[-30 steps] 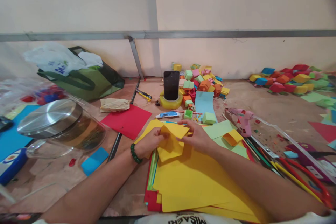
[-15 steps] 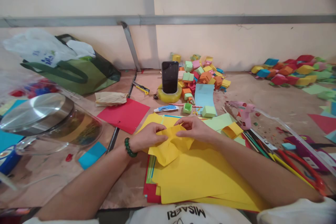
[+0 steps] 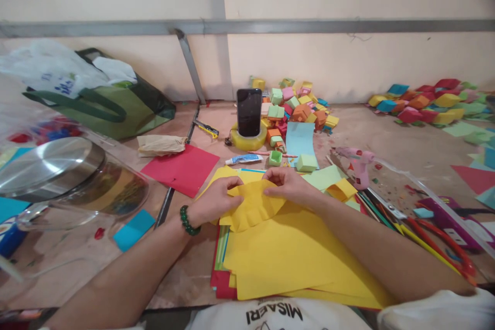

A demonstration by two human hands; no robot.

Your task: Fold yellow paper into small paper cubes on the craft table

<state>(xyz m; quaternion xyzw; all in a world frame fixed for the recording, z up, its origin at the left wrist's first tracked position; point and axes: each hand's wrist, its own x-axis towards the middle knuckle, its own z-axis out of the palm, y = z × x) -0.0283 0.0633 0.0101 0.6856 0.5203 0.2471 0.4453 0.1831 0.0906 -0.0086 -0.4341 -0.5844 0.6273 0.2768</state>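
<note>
A creased piece of yellow paper point(image 3: 255, 205) is stretched between my two hands. My left hand point(image 3: 218, 198), with a green bead bracelet at the wrist, pinches its left side. On the opposite side my right hand point(image 3: 292, 188) grips the upper right edge between thumb and fingers. Folds run across the sheet and its lower edge looks wavy. Beneath it lies a stack of yellow paper sheets point(image 3: 286, 263), with red, green and blue sheets showing at its left edge. Just beyond my hands stand a small open green paper box point(image 3: 275, 158) and a closed pale green one point(image 3: 307, 163).
A phone point(image 3: 249, 112) leans upright in a yellow tape roll point(image 3: 247, 139). Behind it is a heap of coloured paper boxes point(image 3: 301, 111). A pink glue gun point(image 3: 359, 165) and orange-handled scissors point(image 3: 441, 247) lie right. Left are a lidded glass jar point(image 3: 124, 185) and a green bag point(image 3: 127, 113).
The yellow paper has been pulled wider and flatter between my hands, and its lower corner no longer hangs down as far. My hands have moved slightly apart, still gripping it.
</note>
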